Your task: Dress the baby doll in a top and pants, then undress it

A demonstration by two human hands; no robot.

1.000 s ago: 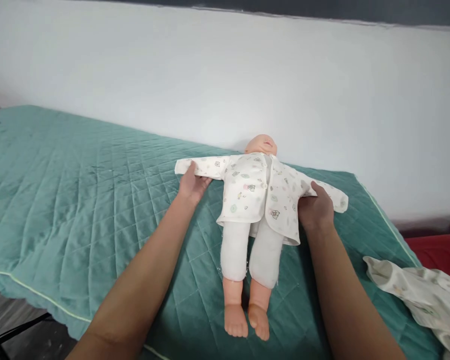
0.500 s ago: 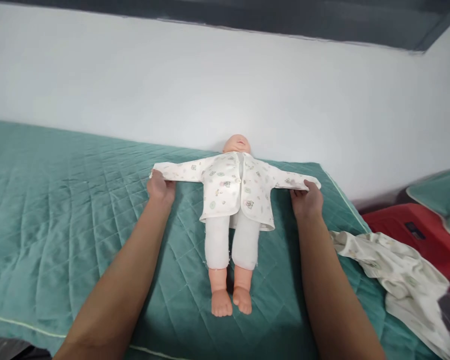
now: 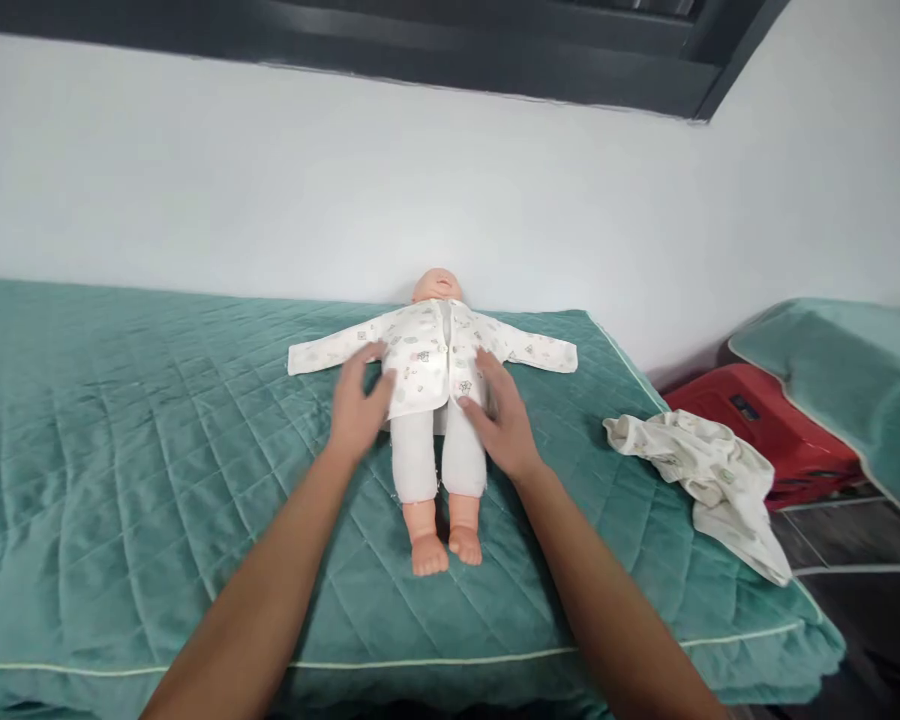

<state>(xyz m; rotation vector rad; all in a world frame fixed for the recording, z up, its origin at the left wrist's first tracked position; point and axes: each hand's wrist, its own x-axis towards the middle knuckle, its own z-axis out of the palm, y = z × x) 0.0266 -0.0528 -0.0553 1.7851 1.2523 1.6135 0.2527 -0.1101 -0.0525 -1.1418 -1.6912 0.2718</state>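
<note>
A baby doll [image 3: 436, 440] lies on its back on a green quilted bed [image 3: 135, 440], head toward the wall. It wears a white printed jacket [image 3: 427, 352] with both sleeves spread out sideways, white leggings and bare feet. My left hand [image 3: 358, 402] hovers at the jacket's left hem beside the doll's hip, fingers loosely apart. My right hand [image 3: 501, 414] lies flat at the jacket's right hem, fingers stretched out. Neither hand holds anything.
A crumpled white printed garment [image 3: 709, 478] lies on the bed's right corner. Beyond the bed's right edge stand a red box [image 3: 776, 430] and another green-covered surface [image 3: 847, 370]. A white wall runs behind the bed.
Both hands have let go of the sleeve ends and moved inward to the doll's waist. The sleeves stay spread out. The camera has pulled back and turned right.
</note>
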